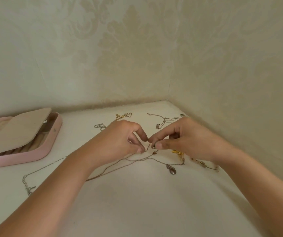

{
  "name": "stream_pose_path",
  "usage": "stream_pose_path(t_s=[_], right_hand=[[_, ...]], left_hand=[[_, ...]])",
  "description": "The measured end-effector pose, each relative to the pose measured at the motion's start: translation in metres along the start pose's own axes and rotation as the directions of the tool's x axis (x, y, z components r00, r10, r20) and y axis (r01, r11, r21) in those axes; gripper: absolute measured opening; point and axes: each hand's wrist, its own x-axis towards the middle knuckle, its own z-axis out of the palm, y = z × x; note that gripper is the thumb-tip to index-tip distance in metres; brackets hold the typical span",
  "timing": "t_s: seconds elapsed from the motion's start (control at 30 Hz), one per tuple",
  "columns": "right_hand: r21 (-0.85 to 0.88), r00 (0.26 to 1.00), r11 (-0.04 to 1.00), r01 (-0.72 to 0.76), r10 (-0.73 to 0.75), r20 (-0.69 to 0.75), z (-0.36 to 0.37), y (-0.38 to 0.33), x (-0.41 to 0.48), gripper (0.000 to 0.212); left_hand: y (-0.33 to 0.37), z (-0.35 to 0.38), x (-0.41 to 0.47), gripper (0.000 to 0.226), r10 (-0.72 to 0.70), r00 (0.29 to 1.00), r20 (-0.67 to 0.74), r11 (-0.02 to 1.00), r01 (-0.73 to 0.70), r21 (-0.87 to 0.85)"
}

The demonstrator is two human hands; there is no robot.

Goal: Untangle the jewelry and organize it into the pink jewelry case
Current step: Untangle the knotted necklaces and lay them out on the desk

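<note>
Mid-frame, the left hand [122, 139] and right hand [187, 139] are pinching the fine chain [148, 145]. Teasing its knot [154, 152] apart gently is looking wisest.

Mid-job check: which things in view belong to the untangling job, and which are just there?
Job:
thin chain, pinched by left hand and right hand
teardrop pendant necklace
gold bracelet
long silver chain
pink jewelry case, open

Just there:
white table
wallpapered wall
</note>
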Motion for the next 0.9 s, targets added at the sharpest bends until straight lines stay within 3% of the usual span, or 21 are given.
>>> stream_pose_path(t_s=[0.2, 0.37, 0.47, 0.57, 0.7, 0.8, 0.9], right_hand=[[-0.024, 0.994, 0.994, 0.103, -0.102, 0.035, 0.013, 0.000, 0.001, 0.005], [-0.349, 0.941, 0.908, 0.232, -0.300, -0.155, 0.035, -0.001, 0.006, 0.009], [-0.572, 0.874, 0.791, 0.216, -0.418, -0.247, 0.047, 0.004, 0.011, 0.018], [-0.720, 0.878, 0.682, 0.129, -0.416, -0.237, 0.051, 0.009, 0.015, 0.008], [-0.840, 0.865, 0.537, 0.077, -0.455, -0.211, 0.048, 0.000, 0.010, 0.030], [-0.855, 0.857, 0.509, 0.096, -0.479, -0.189, 0.050, -0.002, 0.007, 0.031], [-0.848, 0.861, 0.523, 0.086, -0.467, -0.202, 0.053, 0.005, 0.010, 0.029]], left_hand=[[0.004, -0.002, -0.001, 0.017, -0.056, 0.991, -0.123, 0.992, 0.041, -0.116], [0.002, 0.004, 0.006, 0.017, -0.226, 0.956, -0.189, 0.937, 0.160, -0.310], [0.000, 0.005, 0.009, 0.016, -0.299, 0.947, -0.115, 0.855, 0.212, -0.473], [0.000, 0.002, 0.009, 0.019, -0.322, 0.947, 0.005, 0.709, 0.245, -0.662], [-0.001, -0.001, 0.011, 0.025, -0.314, 0.943, 0.112, 0.592, 0.287, -0.753], [0.000, 0.000, 0.011, 0.022, -0.307, 0.946, 0.100, 0.627, 0.280, -0.727], [-0.002, 0.002, 0.009, 0.017, -0.275, 0.961, -0.005, 0.795, 0.225, -0.563]])
